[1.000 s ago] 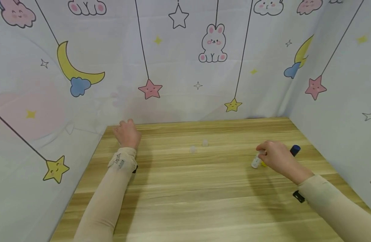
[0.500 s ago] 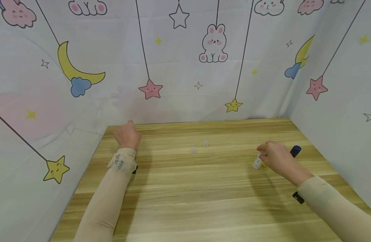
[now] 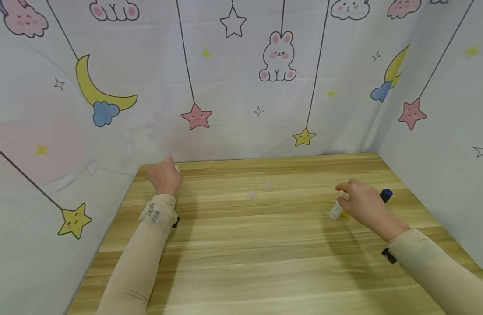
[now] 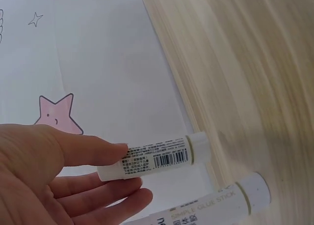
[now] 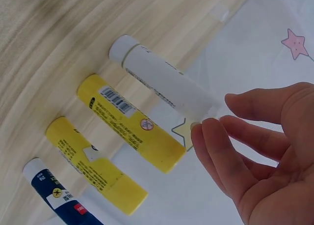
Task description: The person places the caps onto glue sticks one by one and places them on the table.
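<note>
At the table's far left corner my left hand [image 3: 165, 177] holds a white glue stick [image 4: 162, 158] with its thumb and fingers near one end. Beside it in the left wrist view is a second white glue stick [image 4: 211, 203], partly cut off by the frame. My right hand [image 3: 361, 201] is over on the right, thumb and fingers spread around the top of another white glue stick [image 5: 162, 77]. That stick stands upright on the table. A gap shows between the thumb and it, while the other fingertips are right at its top.
Next to the right-hand white stick, a yellow glue stick [image 5: 130, 122], a second yellow one [image 5: 95, 166] and a navy one [image 5: 61, 195] stand in a row. Two small translucent pieces [image 3: 252, 195] lie mid-table. Printed cloth [image 3: 233, 87] walls the wooden table [image 3: 241, 253] at back and sides.
My right thumb and fingers have parted at the top of the white glue stick, and the hand has risen slightly. A bit of white now shows beside my left hand.
</note>
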Demonstrator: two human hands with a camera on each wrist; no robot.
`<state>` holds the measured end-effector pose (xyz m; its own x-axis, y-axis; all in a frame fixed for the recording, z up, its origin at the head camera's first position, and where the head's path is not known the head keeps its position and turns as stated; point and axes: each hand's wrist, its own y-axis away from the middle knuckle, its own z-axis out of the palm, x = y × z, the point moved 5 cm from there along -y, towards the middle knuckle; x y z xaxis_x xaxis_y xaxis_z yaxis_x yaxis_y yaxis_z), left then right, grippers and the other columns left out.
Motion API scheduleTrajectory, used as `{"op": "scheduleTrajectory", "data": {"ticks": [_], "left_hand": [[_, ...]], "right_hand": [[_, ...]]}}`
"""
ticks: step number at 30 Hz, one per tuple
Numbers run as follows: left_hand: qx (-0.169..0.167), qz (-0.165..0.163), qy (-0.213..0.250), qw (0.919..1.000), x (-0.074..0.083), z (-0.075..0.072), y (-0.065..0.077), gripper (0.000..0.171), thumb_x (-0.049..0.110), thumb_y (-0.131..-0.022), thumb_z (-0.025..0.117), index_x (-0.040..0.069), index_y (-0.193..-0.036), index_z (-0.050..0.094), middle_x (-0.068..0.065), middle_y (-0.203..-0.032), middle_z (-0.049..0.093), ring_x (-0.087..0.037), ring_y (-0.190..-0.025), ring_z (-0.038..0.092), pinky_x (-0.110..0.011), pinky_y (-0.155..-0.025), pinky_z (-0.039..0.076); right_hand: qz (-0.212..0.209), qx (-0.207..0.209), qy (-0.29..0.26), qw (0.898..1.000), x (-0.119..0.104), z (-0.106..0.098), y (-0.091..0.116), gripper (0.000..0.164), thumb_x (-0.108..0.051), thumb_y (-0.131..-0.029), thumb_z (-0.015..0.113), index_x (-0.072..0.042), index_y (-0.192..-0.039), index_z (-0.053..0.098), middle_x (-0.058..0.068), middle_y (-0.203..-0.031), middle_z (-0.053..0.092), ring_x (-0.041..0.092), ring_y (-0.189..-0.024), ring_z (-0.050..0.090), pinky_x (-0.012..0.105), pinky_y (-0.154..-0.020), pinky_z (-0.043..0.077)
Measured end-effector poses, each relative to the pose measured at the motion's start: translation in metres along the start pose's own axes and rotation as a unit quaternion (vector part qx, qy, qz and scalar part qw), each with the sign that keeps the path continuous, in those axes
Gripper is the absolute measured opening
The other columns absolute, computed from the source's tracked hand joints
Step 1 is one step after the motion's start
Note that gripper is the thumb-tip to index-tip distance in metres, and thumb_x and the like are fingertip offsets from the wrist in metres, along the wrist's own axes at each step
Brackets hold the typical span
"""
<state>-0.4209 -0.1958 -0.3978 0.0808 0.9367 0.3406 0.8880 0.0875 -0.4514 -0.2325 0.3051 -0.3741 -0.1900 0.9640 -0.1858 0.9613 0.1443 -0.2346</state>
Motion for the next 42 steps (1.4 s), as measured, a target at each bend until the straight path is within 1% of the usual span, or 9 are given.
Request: {"op": "scheduleTrajectory", "data": {"ticks": [3, 5, 8, 10, 12, 20, 26, 34, 42], "left_hand": [[0.029, 0.005, 0.022, 0.9993, 0.001, -0.006, 0.000, 0.008, -0.006, -0.083, 0.060, -0.004, -0.082, 0.067, -0.020, -0.067, 0.066, -0.036, -0.059, 0.057, -0.057, -0.079, 0.046], [0.039, 0.009, 0.038, 0.9985, 0.003, -0.010, -0.001, 0.014, -0.007, -0.083, 0.057, -0.006, -0.089, 0.070, -0.022, -0.072, 0.068, -0.038, -0.062, 0.061, -0.061, -0.090, 0.045], [0.042, 0.010, 0.057, 0.9974, 0.005, -0.015, -0.002, 0.022, -0.006, -0.084, 0.058, -0.006, -0.100, 0.072, -0.024, -0.083, 0.072, -0.043, -0.073, 0.066, -0.068, -0.105, 0.031], [0.039, 0.008, 0.062, 0.9973, 0.006, -0.019, -0.002, 0.022, -0.005, -0.085, 0.059, -0.006, -0.102, 0.072, -0.024, -0.087, 0.072, -0.045, -0.078, 0.068, -0.070, -0.109, 0.025], [0.036, 0.007, 0.066, 0.9972, 0.007, -0.023, -0.001, 0.020, -0.003, -0.086, 0.061, -0.005, -0.102, 0.073, -0.024, -0.090, 0.073, -0.044, -0.082, 0.069, -0.069, -0.109, 0.025], [0.054, 0.042, 0.116, 0.9909, 0.020, -0.042, 0.012, 0.018, -0.002, -0.088, 0.063, -0.003, -0.103, 0.075, -0.022, -0.096, 0.073, -0.042, -0.090, 0.068, -0.069, -0.105, 0.032], [0.071, 0.091, 0.152, 0.9817, 0.033, -0.054, 0.025, 0.018, -0.002, -0.089, 0.064, -0.005, -0.104, 0.071, -0.023, -0.094, 0.067, -0.041, -0.086, 0.065, -0.057, -0.080, 0.052], [0.105, 0.140, 0.157, 0.9719, 0.047, -0.065, 0.041, 0.030, 0.001, -0.084, 0.070, -0.003, -0.114, 0.070, -0.017, -0.091, 0.066, -0.033, -0.076, 0.064, -0.049, -0.069, 0.053], [0.118, 0.163, 0.181, 0.9627, 0.056, -0.070, 0.061, 0.044, 0.001, -0.083, 0.072, -0.001, -0.126, 0.062, -0.012, -0.084, 0.069, -0.023, -0.067, 0.062, -0.041, -0.060, 0.052]], "right_hand": [[0.006, 0.002, 0.002, 1.000, -0.002, -0.004, -0.002, 0.032, -0.008, -0.090, 0.073, 0.004, -0.119, 0.069, 0.025, -0.103, 0.062, 0.017, -0.062, 0.062, 0.030, -0.047, 0.047], [0.007, 0.008, 0.008, 1.000, -0.005, -0.007, -0.004, 0.033, -0.009, -0.090, 0.074, 0.003, -0.120, 0.068, 0.029, -0.108, 0.061, 0.019, -0.062, 0.063, 0.031, -0.048, 0.048], [0.004, 0.018, 0.020, 1.000, -0.009, -0.011, -0.006, 0.034, -0.010, -0.089, 0.074, 0.003, -0.120, 0.069, 0.033, -0.114, 0.060, 0.028, -0.069, 0.065, 0.037, -0.050, 0.050], [0.002, 0.023, 0.026, 0.999, -0.012, -0.013, -0.007, 0.034, -0.011, -0.089, 0.075, 0.002, -0.120, 0.069, 0.032, -0.115, 0.060, 0.033, -0.075, 0.065, 0.039, -0.053, 0.050], [0.000, 0.024, 0.030, 0.999, -0.015, -0.013, -0.009, 0.034, -0.011, -0.089, 0.075, 0.002, -0.120, 0.069, 0.030, -0.112, 0.061, 0.033, -0.075, 0.064, 0.041, -0.054, 0.051], [-0.027, 0.063, 0.051, 0.996, -0.029, -0.018, -0.012, 0.033, -0.011, -0.089, 0.075, 0.004, -0.117, 0.069, 0.024, -0.105, 0.062, 0.030, -0.071, 0.063, 0.044, -0.055, 0.052], [-0.037, 0.083, 0.062, 0.994, -0.043, -0.019, -0.019, 0.030, -0.011, -0.088, 0.075, 0.001, -0.115, 0.070, 0.022, -0.102, 0.063, 0.032, -0.077, 0.064, 0.040, -0.049, 0.050], [-0.047, 0.081, 0.068, 0.993, -0.064, -0.010, -0.030, 0.030, -0.015, -0.088, 0.075, -0.002, -0.115, 0.072, 0.020, -0.103, 0.065, 0.030, -0.076, 0.065, 0.040, -0.051, 0.051], [-0.062, 0.041, 0.045, 0.996, -0.082, 0.011, -0.041, 0.030, -0.014, -0.089, 0.074, -0.001, -0.116, 0.071, 0.018, -0.102, 0.065, 0.030, -0.076, 0.064, 0.044, -0.060, 0.054]]}}
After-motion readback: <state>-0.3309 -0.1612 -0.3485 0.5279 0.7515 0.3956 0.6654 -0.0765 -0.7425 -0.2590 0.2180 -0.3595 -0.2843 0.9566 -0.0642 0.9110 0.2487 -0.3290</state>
